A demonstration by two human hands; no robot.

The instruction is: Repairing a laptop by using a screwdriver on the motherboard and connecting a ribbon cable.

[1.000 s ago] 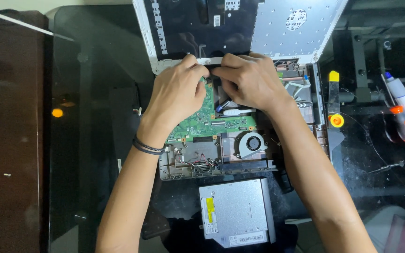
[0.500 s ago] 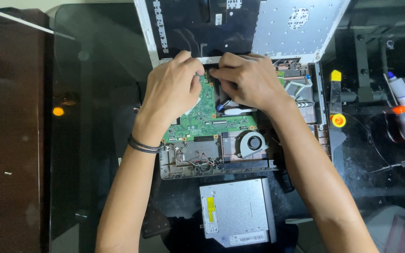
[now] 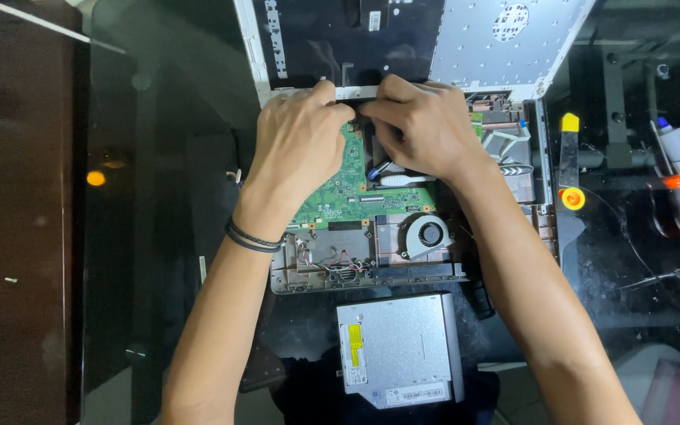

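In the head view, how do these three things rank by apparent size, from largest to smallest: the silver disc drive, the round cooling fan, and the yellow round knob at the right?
1. Silver disc drive, clearly the largest.
2. Cooling fan, much smaller.
3. Yellow knob, the smallest, though not far below the fan.

- Two bare forearms are seen coming in from the near edge, with no sleeves worn on either.
- The left hand [image 3: 297, 149] is left uncovered; no glove and no ring can be made out on it.
- A thin dark band [image 3: 252, 238], doubled into two strands, is worn round the left wrist.
- The right hand [image 3: 423, 126] is likewise uncovered, and nothing is worn on its wrist.
- Short, unpainted fingernails are shown.
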